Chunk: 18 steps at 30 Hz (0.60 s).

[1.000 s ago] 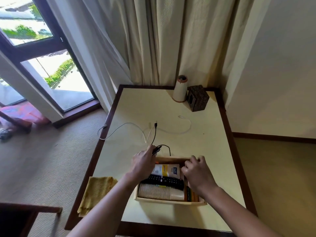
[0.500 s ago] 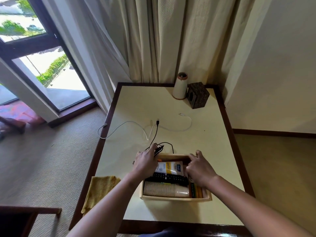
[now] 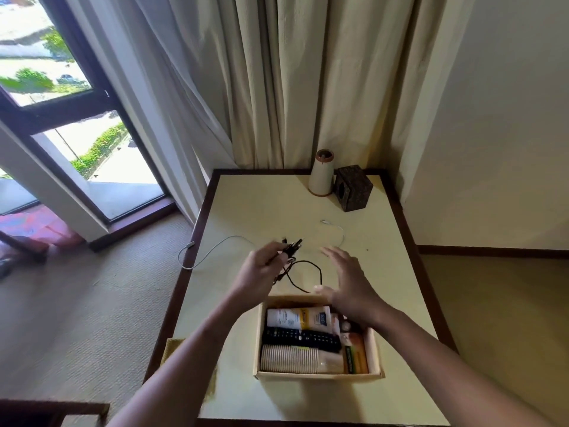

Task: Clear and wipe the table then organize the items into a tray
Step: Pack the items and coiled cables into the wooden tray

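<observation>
Tabletop point(image 3: 277, 208) wiped, my left hand point(image 3: 261, 272) fingers grip black cable point(image 3: 303, 266), right hand point(image 3: 348, 282) open; dangling loop may snag tray point(image 3: 317, 375).

The wooden tray point(image 3: 318, 375) sat near the worktop's point(image 3: 261, 204) front edge, packed: a white and yellow tube point(image 3: 300, 318) at the back, a black remote point(image 3: 301, 336) across the middle, a stack of paper cups point(image 3: 300, 359) lying sideways in front. A black cable point(image 3: 303, 269) looped behind the tray, its plug ends bunched and lifted. A white cable point(image 3: 215, 246) trailed off the worktop's left edge. A yellow cloth point(image 3: 172, 349) lay front left.
</observation>
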{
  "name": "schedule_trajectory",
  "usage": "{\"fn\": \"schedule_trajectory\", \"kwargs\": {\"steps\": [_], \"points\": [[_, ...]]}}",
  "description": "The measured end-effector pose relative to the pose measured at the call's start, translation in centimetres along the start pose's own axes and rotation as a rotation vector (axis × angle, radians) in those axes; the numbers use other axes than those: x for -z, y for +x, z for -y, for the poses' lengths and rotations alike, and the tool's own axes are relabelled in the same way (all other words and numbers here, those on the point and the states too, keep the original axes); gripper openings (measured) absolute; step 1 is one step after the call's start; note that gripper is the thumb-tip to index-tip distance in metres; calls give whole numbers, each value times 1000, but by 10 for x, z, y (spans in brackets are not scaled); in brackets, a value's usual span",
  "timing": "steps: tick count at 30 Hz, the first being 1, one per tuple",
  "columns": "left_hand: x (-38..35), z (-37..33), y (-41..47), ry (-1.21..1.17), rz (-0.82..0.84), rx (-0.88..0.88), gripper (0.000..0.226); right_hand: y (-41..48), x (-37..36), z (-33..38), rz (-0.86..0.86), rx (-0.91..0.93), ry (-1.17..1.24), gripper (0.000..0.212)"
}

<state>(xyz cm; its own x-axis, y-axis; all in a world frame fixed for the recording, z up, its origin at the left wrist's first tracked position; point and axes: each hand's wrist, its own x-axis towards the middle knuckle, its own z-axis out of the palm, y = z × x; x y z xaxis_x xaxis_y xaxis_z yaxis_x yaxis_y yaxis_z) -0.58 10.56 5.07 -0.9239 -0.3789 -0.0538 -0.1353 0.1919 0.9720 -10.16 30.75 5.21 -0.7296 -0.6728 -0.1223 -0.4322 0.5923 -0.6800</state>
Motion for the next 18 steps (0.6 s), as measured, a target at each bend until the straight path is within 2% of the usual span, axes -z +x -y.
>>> {"fn": "schedule_trajectory", "kwargs": {"steps": [2,4,5,8,12,13,14,16,17,18], "points": [[6,-37,4,-126,52,-65,14,8,2,14,81,26,22,101],[10,-71,10,-270,75,-103,19,17,2,28,87,66,-15,103],[12,-86,13,-341,87,-106,23,21,2,35,28,78,-35,99],[18,-119,23,-533,141,-62,18,32,9,50,-124,94,-63,90],[26,-133,29,-633,349,47,14,27,34,67,-47,125,49,115],[28,-134,29,-604,391,68,17,25,38,69,-42,150,24,111],[29,-135,29,-569,424,87,22,25,41,69,-25,182,37,95],[32,-133,30,-511,437,105,20,26,45,71,-12,255,243,33],[34,-132,30,-466,404,99,16,28,47,71,-11,245,390,10],[36,-130,30,-391,330,89,18,29,51,70,-39,213,496,16]]}}
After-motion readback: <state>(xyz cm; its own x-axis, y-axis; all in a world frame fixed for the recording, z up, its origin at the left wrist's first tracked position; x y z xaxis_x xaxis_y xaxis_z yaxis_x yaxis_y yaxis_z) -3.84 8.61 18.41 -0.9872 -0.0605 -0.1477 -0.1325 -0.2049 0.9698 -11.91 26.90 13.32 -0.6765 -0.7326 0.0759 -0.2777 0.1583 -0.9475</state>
